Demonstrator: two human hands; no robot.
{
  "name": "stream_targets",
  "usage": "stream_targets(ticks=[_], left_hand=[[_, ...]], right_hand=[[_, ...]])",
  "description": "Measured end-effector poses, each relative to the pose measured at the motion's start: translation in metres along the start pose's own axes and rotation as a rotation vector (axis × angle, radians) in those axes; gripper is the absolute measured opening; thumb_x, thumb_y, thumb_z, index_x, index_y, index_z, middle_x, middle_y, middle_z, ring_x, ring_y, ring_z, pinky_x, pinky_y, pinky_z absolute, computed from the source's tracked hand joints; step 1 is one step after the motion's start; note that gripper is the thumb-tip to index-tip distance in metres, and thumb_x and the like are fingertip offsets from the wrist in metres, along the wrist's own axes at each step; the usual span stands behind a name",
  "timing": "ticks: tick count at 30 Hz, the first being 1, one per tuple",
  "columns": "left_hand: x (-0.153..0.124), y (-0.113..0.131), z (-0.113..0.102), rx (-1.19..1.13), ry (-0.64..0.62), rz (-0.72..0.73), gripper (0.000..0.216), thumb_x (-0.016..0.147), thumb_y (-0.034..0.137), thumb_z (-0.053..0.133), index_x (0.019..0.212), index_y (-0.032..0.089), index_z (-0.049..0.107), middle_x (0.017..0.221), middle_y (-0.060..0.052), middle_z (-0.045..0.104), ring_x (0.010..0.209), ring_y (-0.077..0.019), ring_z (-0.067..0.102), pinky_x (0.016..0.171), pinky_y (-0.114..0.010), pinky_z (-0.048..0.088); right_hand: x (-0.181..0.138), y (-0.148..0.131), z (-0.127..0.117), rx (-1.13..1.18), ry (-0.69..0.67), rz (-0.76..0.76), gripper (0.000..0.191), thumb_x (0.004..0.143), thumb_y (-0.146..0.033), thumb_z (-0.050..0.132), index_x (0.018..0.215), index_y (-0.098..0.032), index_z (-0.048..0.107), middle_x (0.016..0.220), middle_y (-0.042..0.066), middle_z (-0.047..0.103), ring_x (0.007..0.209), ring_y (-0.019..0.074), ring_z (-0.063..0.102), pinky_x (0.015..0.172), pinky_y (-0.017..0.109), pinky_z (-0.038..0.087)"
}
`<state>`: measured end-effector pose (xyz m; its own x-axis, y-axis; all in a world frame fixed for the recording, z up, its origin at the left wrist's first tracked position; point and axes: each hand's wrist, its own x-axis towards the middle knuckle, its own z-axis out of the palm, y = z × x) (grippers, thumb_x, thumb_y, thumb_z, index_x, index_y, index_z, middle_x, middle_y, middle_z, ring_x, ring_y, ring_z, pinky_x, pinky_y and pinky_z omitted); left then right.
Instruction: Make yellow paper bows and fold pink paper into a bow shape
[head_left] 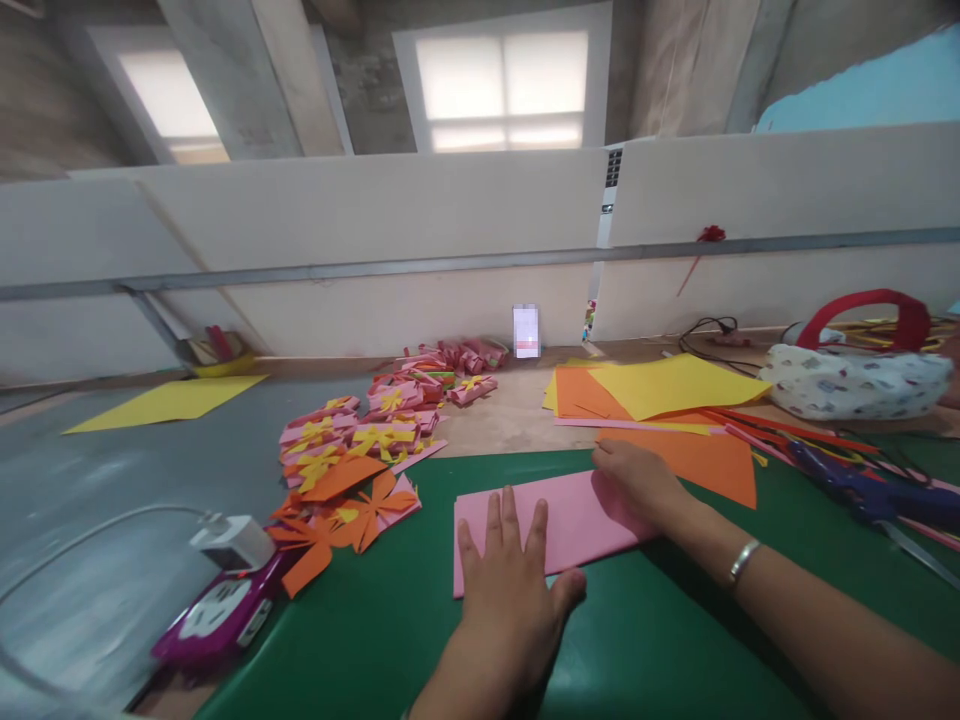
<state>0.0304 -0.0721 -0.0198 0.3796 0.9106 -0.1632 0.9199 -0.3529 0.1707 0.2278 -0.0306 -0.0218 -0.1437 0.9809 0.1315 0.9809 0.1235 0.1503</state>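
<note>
A folded sheet of pink paper (568,510) lies on the green mat (360,630) in front of me. My left hand (508,575) rests flat on the paper's left part, with its fingers spread and the thumb past the near edge. At the right end, my right hand (637,483) is closed over the paper with curled fingers; a silver band circles the wrist. Just beyond that hand are orange sheets (720,465) and a yellow sheet (675,385). Left of the paper lie orange paper flower shapes (375,510) and several pink paper pieces with yellow flowers (390,400).
A purple power strip (217,615) with a white charger (234,545) sits at left. At right are a purple glue gun (877,490), paper strips and a patterned bag (855,385) with a red handle. A lit phone (526,330) leans against the back wall.
</note>
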Motion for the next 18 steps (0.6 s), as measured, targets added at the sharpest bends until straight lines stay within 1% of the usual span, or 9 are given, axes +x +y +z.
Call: stream_targets(ticks=[2, 4, 7, 9, 12, 14, 16, 17, 18], left_hand=[[-0.008, -0.004, -0.001, -0.026, -0.006, -0.003, 0.081, 0.076, 0.071, 0.028, 0.142, 0.025, 0.019, 0.15, -0.015, 0.005, 0.136, -0.0313, -0.004, 0.105, -0.061, 0.001], [-0.015, -0.009, -0.001, -0.045, -0.018, 0.026, 0.083, 0.074, 0.074, 0.027, 0.141, 0.025, 0.018, 0.149, -0.015, 0.005, 0.136, -0.0307, -0.005, 0.106, -0.059, 0.001], [-0.024, -0.015, -0.002, -0.051, -0.053, 0.077, 0.078, 0.075, 0.074, 0.028, 0.14, 0.031, 0.022, 0.149, -0.013, 0.007, 0.136, -0.0303, -0.004, 0.108, -0.057, 0.003], [-0.027, -0.017, -0.003, -0.051, -0.066, 0.093, 0.072, 0.076, 0.073, 0.029, 0.138, 0.036, 0.025, 0.15, -0.011, 0.009, 0.136, -0.0308, -0.003, 0.107, -0.057, 0.004], [-0.029, -0.018, -0.006, -0.057, -0.056, 0.104, 0.069, 0.076, 0.071, 0.032, 0.137, 0.037, 0.027, 0.15, -0.01, 0.01, 0.136, -0.0313, -0.002, 0.107, -0.058, 0.004], [-0.029, -0.017, -0.007, -0.053, -0.058, 0.1, 0.07, 0.075, 0.071, 0.035, 0.136, 0.038, 0.028, 0.149, -0.01, 0.011, 0.136, -0.0315, -0.001, 0.107, -0.057, 0.004], [-0.027, -0.017, -0.006, -0.042, -0.052, 0.097, 0.07, 0.075, 0.071, 0.035, 0.136, 0.038, 0.03, 0.149, -0.01, 0.013, 0.136, -0.0308, 0.001, 0.108, -0.056, 0.004], [-0.027, -0.017, -0.004, -0.035, -0.047, 0.102, 0.07, 0.075, 0.071, 0.035, 0.136, 0.037, 0.031, 0.148, -0.011, 0.013, 0.136, -0.0305, 0.001, 0.108, -0.056, 0.004], [-0.025, -0.018, -0.002, -0.025, -0.039, 0.109, 0.07, 0.075, 0.07, 0.036, 0.136, 0.036, 0.031, 0.148, -0.012, 0.012, 0.136, -0.0303, 0.002, 0.108, -0.055, 0.005]], right_hand=[[-0.001, 0.0, 0.0, -0.002, -0.005, 0.001, 0.01, 0.081, -0.011, 0.049, 0.084, -0.014, 0.058, 0.088, 0.008, 0.059, 0.076, 0.0181, 0.056, 0.052, 0.025, 0.028], [-0.001, -0.001, 0.0, -0.002, -0.009, 0.001, 0.011, 0.079, -0.01, 0.049, 0.085, -0.014, 0.058, 0.089, 0.008, 0.059, 0.077, 0.0185, 0.056, 0.052, 0.025, 0.029], [0.0, 0.001, 0.0, -0.003, -0.024, 0.003, 0.013, 0.077, -0.008, 0.051, 0.085, -0.014, 0.059, 0.09, 0.009, 0.06, 0.078, 0.0189, 0.057, 0.053, 0.024, 0.031], [0.003, 0.002, -0.002, -0.005, -0.036, 0.008, 0.014, 0.077, -0.008, 0.051, 0.086, -0.013, 0.06, 0.091, 0.01, 0.06, 0.079, 0.0195, 0.057, 0.055, 0.024, 0.033], [0.002, -0.002, -0.014, -0.009, -0.05, 0.017, 0.016, 0.079, -0.006, 0.049, 0.086, -0.011, 0.063, 0.09, 0.014, 0.062, 0.08, 0.0222, 0.059, 0.058, 0.027, 0.038], [-0.005, -0.014, -0.026, -0.009, -0.054, -0.003, 0.02, 0.081, -0.005, 0.045, 0.084, -0.01, 0.065, 0.091, 0.016, 0.064, 0.085, 0.0245, 0.059, 0.066, 0.03, 0.042], [-0.021, -0.033, -0.035, 0.025, -0.054, -0.093, 0.023, 0.086, -0.01, 0.044, 0.093, -0.012, 0.066, 0.102, 0.015, 0.064, 0.098, 0.0245, 0.057, 0.081, 0.033, 0.042], [-0.031, -0.044, -0.037, 0.068, -0.059, -0.174, 0.024, 0.088, -0.018, 0.046, 0.102, -0.016, 0.065, 0.11, 0.012, 0.063, 0.105, 0.0229, 0.055, 0.089, 0.032, 0.04], [-0.041, -0.054, -0.038, 0.185, -0.071, -0.305, 0.031, 0.086, -0.027, 0.051, 0.113, -0.015, 0.061, 0.116, 0.014, 0.061, 0.111, 0.0245, 0.052, 0.093, 0.034, 0.039]])
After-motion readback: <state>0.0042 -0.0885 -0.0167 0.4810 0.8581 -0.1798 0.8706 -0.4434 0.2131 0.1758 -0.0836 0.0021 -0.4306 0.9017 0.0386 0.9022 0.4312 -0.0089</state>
